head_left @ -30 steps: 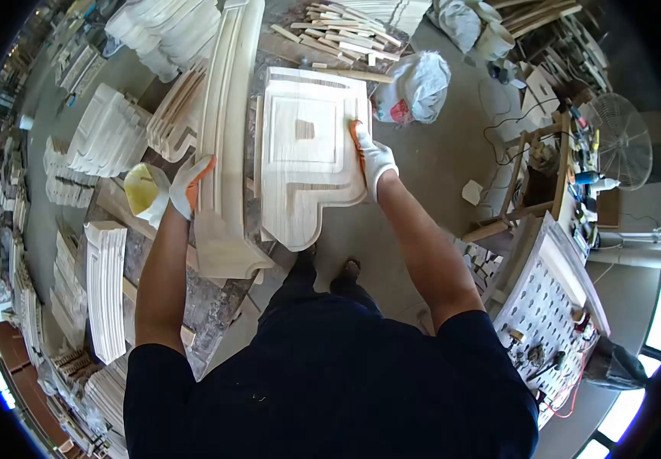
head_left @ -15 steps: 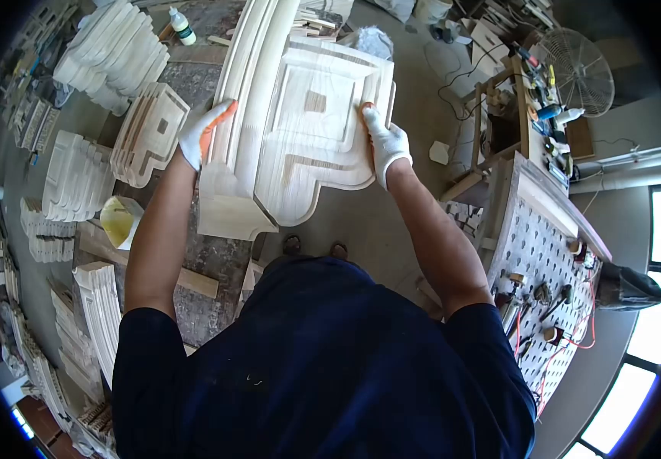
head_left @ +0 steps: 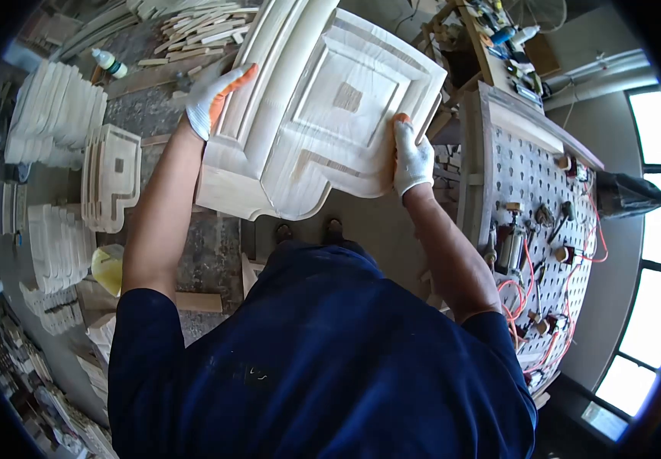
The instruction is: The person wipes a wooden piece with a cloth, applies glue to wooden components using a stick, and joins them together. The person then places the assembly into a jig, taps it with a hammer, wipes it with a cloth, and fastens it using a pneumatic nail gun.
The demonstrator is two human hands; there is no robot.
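A large pale wooden furniture panel (head_left: pixel 343 98) with a moulded rail along its left side is held up in front of me. Its face shows a recessed frame, a small darker square and a stepped lower edge. My left hand (head_left: pixel 217 96), in a white glove with orange fingertips, grips the moulded rail, its thumb along the top and its other fingers hidden. On the opposite edge, my right hand (head_left: pixel 413 157) wears a matching glove and clasps the panel with the thumb on the face; the fingers behind are out of sight.
Stacks of cut wooden panels (head_left: pixel 112 180) stand on the left, near a glue bottle (head_left: pixel 110 63) and a yellowish container (head_left: pixel 108 268). Loose wood strips (head_left: pixel 200 30) lie at the back. To the right is a perforated workbench (head_left: pixel 533 191) with clamps and red hoses.
My body and view have turned rightward, carrying the panel along in both hands. The perforated workbench now appears closer to the panel, and the panel is tilted more to the right.
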